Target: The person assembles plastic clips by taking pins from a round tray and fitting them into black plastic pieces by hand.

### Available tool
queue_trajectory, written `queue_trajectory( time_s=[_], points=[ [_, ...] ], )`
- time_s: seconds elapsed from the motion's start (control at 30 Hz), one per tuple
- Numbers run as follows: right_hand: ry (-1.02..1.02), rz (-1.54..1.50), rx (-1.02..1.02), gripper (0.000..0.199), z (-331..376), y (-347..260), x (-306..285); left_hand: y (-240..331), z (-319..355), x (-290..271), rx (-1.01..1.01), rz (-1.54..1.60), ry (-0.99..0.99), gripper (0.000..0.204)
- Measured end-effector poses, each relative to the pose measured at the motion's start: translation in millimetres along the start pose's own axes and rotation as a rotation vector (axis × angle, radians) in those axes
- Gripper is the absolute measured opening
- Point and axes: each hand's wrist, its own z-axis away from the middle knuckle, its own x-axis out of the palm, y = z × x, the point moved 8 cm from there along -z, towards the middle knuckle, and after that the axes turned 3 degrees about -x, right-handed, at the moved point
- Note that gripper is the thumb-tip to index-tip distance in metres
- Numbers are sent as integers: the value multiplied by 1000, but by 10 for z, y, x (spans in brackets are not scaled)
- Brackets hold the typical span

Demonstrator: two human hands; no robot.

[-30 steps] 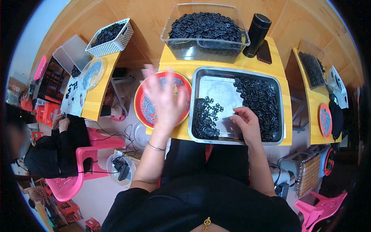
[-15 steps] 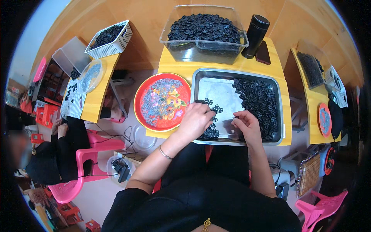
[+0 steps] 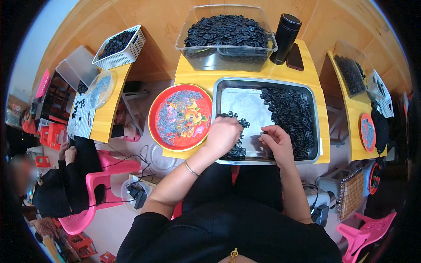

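Observation:
A metal tray lies in front of me, with a large heap of small black plastic pieces on its right side. A smaller group of such pieces lies along its left side. My left hand is over that smaller group, fingers curled down and closed, their tips partly hidden. Over the bare middle of the tray, my right hand pinches a small black plastic piece between thumb and forefinger. Left of the tray, a red flowered round tray holds many thin grey metal pins.
Behind the metal tray stand a clear bin full of black pieces, a black flask and a dark phone. At left, a person in black sits on a pink chair by another table holding a white basket.
The whole view has shifted slightly. My right hand has moved a little and still pinches the small piece. The left hand stays curled over the smaller group.

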Motion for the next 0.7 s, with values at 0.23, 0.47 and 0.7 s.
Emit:
queue_trajectory(
  time_s=[0.23,0.47,0.7],
  points=[
    [-12,-82,15,18,-25,-61,146,-258,214,145,-486,1333,-51,13],
    [-69,-125,21,17,-1,-171,425,-243,390,135,-606,1582,-27,18],
    [-52,-63,-36,17,-9,-212,426,-277,347,101,-504,1415,43,18]
  ],
)
